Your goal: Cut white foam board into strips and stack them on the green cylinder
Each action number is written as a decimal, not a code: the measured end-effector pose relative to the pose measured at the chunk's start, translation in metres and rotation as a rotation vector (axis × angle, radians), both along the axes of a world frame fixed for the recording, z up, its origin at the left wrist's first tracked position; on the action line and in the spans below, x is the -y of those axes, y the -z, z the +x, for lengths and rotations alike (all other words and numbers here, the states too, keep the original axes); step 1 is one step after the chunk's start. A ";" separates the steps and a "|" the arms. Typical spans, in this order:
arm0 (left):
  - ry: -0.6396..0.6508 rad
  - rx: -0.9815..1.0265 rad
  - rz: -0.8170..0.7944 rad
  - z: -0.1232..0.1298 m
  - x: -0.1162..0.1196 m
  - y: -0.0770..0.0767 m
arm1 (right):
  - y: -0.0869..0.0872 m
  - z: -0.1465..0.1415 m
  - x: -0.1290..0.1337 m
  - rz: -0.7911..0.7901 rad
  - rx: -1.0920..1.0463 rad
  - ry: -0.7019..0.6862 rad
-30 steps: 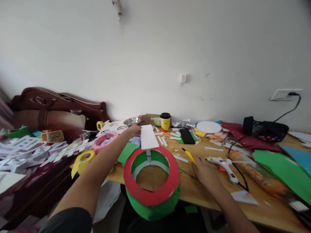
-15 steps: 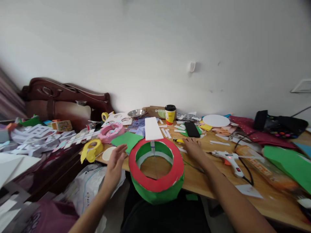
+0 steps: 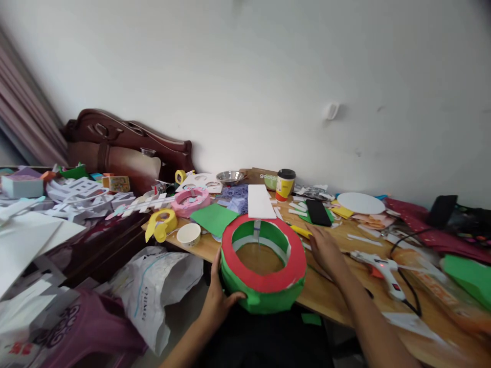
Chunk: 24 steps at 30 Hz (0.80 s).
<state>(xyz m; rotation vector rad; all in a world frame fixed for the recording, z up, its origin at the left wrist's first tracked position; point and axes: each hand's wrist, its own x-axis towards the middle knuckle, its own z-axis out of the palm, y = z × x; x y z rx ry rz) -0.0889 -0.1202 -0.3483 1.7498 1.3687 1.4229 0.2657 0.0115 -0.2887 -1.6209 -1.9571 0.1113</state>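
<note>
Table (image 3: 322,294): left hand (image 3: 218,299) now clasps red-green ring (image 3: 264,282).

The background is mostly filled by a plain grey-white wall (image 3: 245,87), on which 1 small white fitting (image 3: 332,111) is mounted and faint scuffs (image 3: 358,153) are seen. At the far left, a mauve curtain (image 3: 34,102) is hung in folds. A dark brown carved headboard (image 3: 153,135) is set by the wall, right of the curtain. The wooden worktop (image 3: 316,297) is placed near the wall. Grey floor (image 3: 181,313) is glimpsed below. The room is softly lit.
</note>
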 end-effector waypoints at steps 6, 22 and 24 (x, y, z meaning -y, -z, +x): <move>0.057 -0.020 0.026 -0.006 -0.014 -0.009 | -0.010 -0.046 0.095 0.064 -0.831 0.155; -0.105 0.117 -0.109 -0.035 0.014 0.060 | 0.105 -0.047 0.156 -0.542 -0.753 -0.162; 0.027 0.088 -0.250 -0.033 0.004 0.057 | 0.107 -0.050 0.151 -0.545 -0.755 -0.112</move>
